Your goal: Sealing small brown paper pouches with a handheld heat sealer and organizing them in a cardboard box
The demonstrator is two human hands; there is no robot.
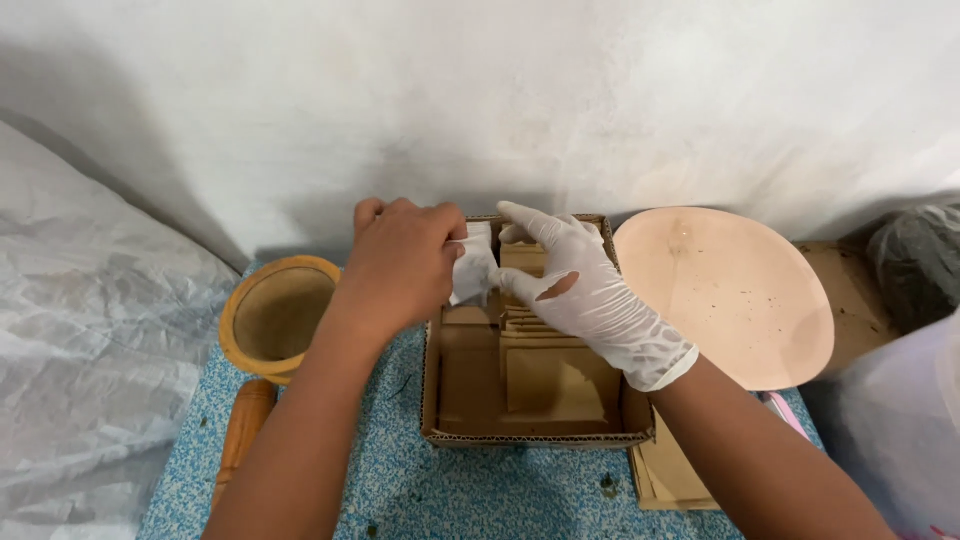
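From the head camera I see both hands meeting over the far end of a shallow cardboard box (434,385) that sits on a blue speckled tabletop (400,480); the box's long axis runs away from me toward the white wall (500,90), and it holds flat brown paper packets (545,380), some lying flat at the near end, others stacked on edge toward the far end; my left hand (400,262) is bare, fingers curled shut, pinching the edge of a white glove (473,268); that glove hangs crumpled between the two hands, its length running roughly up and down in the view, above the far half of the box; my right hand (585,295) already wears a white glove of the same kind, torn open on the back so skin shows; its forefinger points left toward the wall-side corner of the box while the thumb and other fingers close on the loose glove, touching it; whether it grips firmly I cannot tell; to the left of the box stands a wooden mortar (275,315) with its mouth up, a wooden pestle (240,430) lying just in front of it, its length pointing toward me; right of the box rests a round pinkish board (740,300), near the box's edge; crumpled plastic sheeting (90,340) covers the far left
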